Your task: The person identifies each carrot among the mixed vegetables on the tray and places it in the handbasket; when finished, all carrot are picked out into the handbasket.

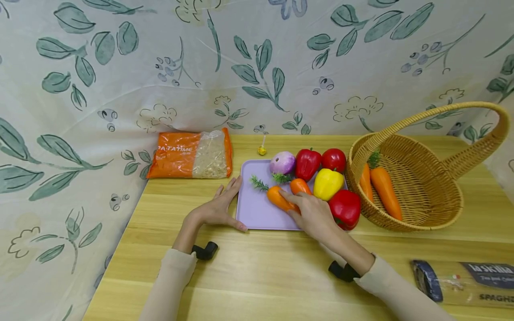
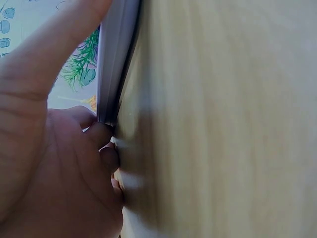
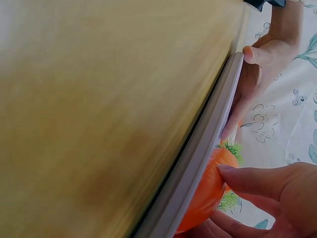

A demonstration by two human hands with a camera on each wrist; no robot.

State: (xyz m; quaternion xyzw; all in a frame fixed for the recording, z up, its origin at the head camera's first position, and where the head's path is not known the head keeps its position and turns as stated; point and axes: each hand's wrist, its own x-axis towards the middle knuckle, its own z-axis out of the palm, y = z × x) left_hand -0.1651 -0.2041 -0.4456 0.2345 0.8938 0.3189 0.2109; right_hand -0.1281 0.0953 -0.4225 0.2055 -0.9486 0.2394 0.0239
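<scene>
From the left, we start at the orange-and-clear bag [image 1: 188, 154], lying just behind our left hand [image 1: 217, 209]. That hand has its fingers spread wide from the thumb: the thumb touches the near-left corner of the lilac tray [image 1: 257, 216], the fingertips lie along its left edge, and no food is between them. Moving right, across a bare stretch of tray, we reach the carrot [image 1: 279, 198], set on a slant, its leafy top pointing away and toward our left hand, its narrow end running near and to the right beneath our right hand [image 1: 315, 214]. The right hand is plainly the nearer, its fingers drawn in narrow and pinching the carrot's body across its long axis, thumb on the near side and the other fingers beyond; the carrot thus lies between the fingertips, with the leaves out past them on the left. Whether its underside rests on the tray or is slightly raised, we cannot tell. A second carrot [image 1: 300, 186] is just behind the first, close to the same fingers. Farther right we see the yellow pepper [image 1: 328, 184], then the near red pepper [image 1: 346, 208], and beside the tray the wicker basket [image 1: 421, 156] with carrots inside.
</scene>
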